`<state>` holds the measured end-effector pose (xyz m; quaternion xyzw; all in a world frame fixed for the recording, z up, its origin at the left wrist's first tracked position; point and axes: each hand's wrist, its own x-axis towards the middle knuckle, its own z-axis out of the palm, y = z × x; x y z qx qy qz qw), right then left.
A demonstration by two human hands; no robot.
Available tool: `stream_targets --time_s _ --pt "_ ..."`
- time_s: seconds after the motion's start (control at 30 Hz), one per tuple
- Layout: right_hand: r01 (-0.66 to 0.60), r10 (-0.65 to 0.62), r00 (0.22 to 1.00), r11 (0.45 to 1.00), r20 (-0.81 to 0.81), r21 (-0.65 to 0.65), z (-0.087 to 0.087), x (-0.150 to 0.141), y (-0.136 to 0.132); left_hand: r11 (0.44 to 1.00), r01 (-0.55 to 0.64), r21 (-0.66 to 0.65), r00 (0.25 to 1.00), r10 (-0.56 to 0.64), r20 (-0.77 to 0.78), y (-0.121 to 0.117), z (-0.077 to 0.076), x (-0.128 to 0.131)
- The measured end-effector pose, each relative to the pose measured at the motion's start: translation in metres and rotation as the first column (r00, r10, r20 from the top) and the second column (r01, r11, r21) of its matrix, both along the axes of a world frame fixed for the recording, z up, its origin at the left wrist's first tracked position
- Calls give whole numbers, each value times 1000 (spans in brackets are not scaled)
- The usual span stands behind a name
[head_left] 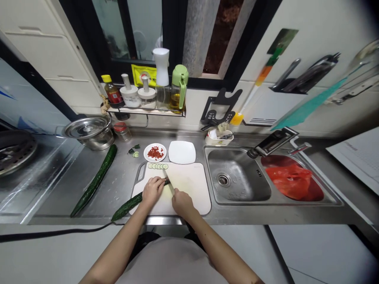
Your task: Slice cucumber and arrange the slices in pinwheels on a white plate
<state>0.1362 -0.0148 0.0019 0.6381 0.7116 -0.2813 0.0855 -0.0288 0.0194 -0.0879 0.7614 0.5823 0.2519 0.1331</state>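
Note:
My left hand (152, 191) is closed over a dark green cucumber (127, 207) lying slantwise across the white cutting board (189, 197). Its near end sticks out past the board's left edge, and a short cut end shows beyond my fingers. My right hand (182, 203) grips a knife (169, 182) by the handle, with the blade at that cut end. A row of thin cucumber slices (158, 166) lies along the board's far edge. To the left, a whole cucumber (94, 181) rests on the steel counter.
Behind the board stand a plate of chopped red pieces (155, 152) and a white square plate (181, 152). Cucumber scraps (135, 154) lie nearby. A lidded steel pot (91, 132) is at back left. The sink (238, 177) is on the right, with a red bag (291, 181) in its second basin.

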Motion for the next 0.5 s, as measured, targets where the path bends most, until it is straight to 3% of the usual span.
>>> stream_targets --time_s 0.3,0.5 --pt "-19 20 1000 998 6 -53 2 14 -14 1000 14 -4 1000 -14 15 0 0 1" --pt "-31 31 1000 999 1 -40 0 12 -9 1000 18 10 999 -19 28 1 -3 0"
